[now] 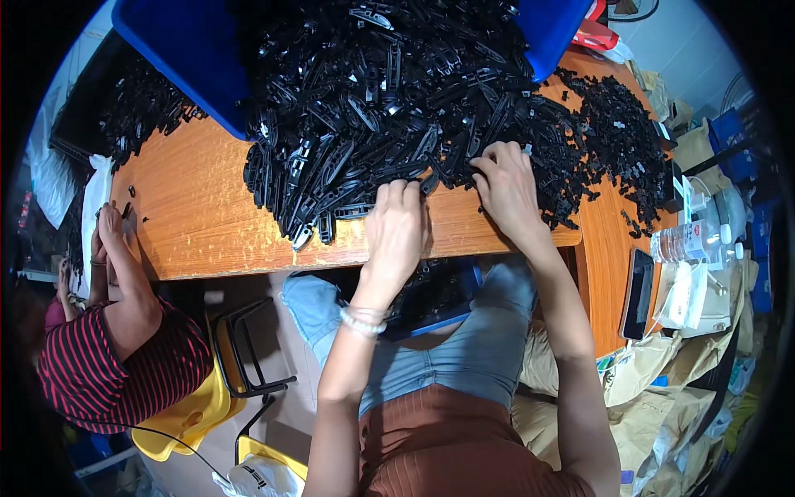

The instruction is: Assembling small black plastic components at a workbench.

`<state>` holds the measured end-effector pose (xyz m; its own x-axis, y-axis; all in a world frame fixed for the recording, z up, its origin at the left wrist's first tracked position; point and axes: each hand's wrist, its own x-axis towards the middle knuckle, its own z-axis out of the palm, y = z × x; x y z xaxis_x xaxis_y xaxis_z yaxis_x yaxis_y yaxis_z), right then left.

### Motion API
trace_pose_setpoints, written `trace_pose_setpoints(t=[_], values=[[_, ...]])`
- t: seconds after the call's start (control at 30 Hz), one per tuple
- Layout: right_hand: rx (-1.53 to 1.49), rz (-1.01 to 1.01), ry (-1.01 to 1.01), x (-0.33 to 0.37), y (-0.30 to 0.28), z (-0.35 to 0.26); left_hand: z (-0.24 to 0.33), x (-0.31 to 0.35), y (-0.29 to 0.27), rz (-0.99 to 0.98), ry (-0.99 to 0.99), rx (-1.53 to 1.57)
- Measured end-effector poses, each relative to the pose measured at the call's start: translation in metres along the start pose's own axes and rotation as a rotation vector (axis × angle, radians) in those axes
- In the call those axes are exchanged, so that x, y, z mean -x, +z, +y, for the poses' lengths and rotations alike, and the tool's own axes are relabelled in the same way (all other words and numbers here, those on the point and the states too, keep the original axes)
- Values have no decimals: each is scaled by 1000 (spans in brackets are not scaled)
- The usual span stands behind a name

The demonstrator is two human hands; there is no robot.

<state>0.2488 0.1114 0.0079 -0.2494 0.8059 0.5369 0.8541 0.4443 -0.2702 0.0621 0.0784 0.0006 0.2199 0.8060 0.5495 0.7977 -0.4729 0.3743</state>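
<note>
A large heap of long black plastic parts point(348, 157) spills from a tipped blue bin onto the wooden table. My left hand point(396, 224) is at the near edge of this heap, its fingers curled round a small black plastic part point(428, 183) that sticks out beside the fingertips. To the right, my right hand point(507, 189) reaches down with thumb and fingers drawn together where the long parts meet a pile of smaller black pieces point(617, 124). Whatever lies between its fingertips is too small or hidden to make out.
The blue bin point(186, 50) stands at the far side of the wooden table point(199, 224). On the left, a co-worker in a striped shirt point(124, 364) handles small items. A phone point(638, 294) and water bottles point(691, 242) are at right. Another blue bin point(443, 323) sits below the table edge.
</note>
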Motion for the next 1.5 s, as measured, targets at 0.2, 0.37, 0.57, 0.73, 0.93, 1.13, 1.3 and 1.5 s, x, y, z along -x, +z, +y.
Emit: trace_pose_setpoints(t=[0.2,0.37,0.57,0.73,0.93,1.13,1.3,1.5], values=[[81,-24,-38,3,14,9,-1,0,15,-55,-40,-23],[-46,290,-38,6,10,5,3,20,5,-29,-423,494],[-456,210,66,28,-3,-36,11,33,-19,-73,-763,1557],[-511,184,-47,38,-19,-58,7,45,-27,-160,-624,1471],[-696,-32,-71,36,-44,-72,15,45,-44,-249,-631,1362],[-541,-30,-145,45,-38,-71,16,47,-47,-277,-708,1391],[-725,-170,57,50,-39,-73,16,57,-47,-220,-715,1358],[-1037,-454,473,80,-28,-73,10,78,-47,-334,-703,1267]])
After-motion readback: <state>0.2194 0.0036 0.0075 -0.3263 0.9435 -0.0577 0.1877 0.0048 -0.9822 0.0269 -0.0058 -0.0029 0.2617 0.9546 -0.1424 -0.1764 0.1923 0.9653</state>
